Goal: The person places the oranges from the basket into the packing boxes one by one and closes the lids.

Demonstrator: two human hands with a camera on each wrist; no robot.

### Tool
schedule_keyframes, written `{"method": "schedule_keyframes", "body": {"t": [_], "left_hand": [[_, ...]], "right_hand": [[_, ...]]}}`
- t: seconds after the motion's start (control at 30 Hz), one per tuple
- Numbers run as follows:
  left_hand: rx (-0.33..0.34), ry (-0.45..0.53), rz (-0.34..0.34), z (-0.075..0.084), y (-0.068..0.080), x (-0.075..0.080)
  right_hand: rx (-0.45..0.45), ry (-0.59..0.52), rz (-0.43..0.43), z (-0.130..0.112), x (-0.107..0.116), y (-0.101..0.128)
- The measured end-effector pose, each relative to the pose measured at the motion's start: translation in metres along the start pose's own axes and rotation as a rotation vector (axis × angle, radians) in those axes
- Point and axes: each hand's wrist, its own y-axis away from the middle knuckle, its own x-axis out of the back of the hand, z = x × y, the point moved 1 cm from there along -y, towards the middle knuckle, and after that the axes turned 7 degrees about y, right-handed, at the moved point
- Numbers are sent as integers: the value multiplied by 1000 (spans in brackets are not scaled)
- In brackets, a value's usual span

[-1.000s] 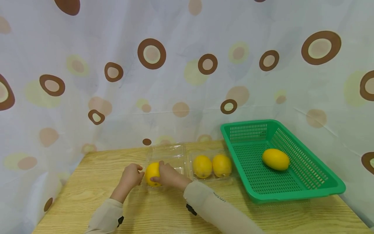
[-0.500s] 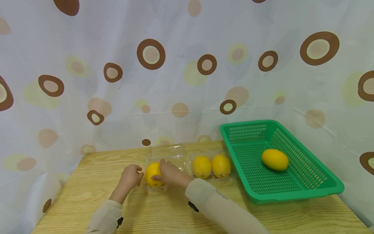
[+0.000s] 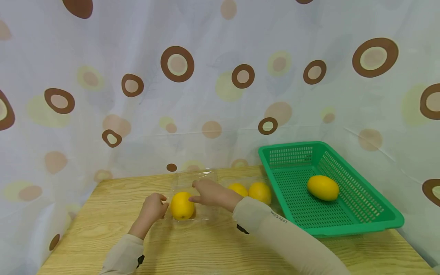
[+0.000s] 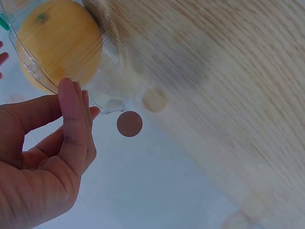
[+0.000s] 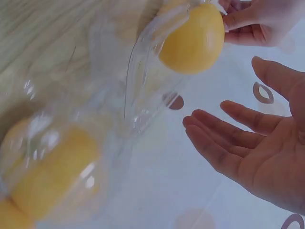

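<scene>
clear plastic clamshell [image 3: 197,179] lies between both hands, one lemon [image 3: 182,205] seated in its near cell. left hand [image 3: 154,206] pinches the container's left edge; right hand [image 3: 209,193] hovers above the lemon, fingers spread, holding nothing. advised: steady the thin tray (it flexes easily) and cup the lemon squarely.

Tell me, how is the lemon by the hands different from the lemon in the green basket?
The lemon by the hands sits in a clear plastic box; the basket lemon lies in the green basket. The first looks rounder, the basket lemon longer. The left hand is right beside the first; nothing is near the other. Both are yellow.
</scene>
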Motion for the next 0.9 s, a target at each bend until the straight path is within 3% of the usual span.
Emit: {"method": "schedule_keyframes", "body": {"t": [0.37,0.6,0.9], "left_hand": [[21,15,6,-2,1,1],[22,43,5,-2,1,0],[22,45,9,-4,0,-1]], "right_hand": [[69,-37,167,36,36,20],[4,45,202,76,56,43],[-140,11,155,150,68,76]]}}
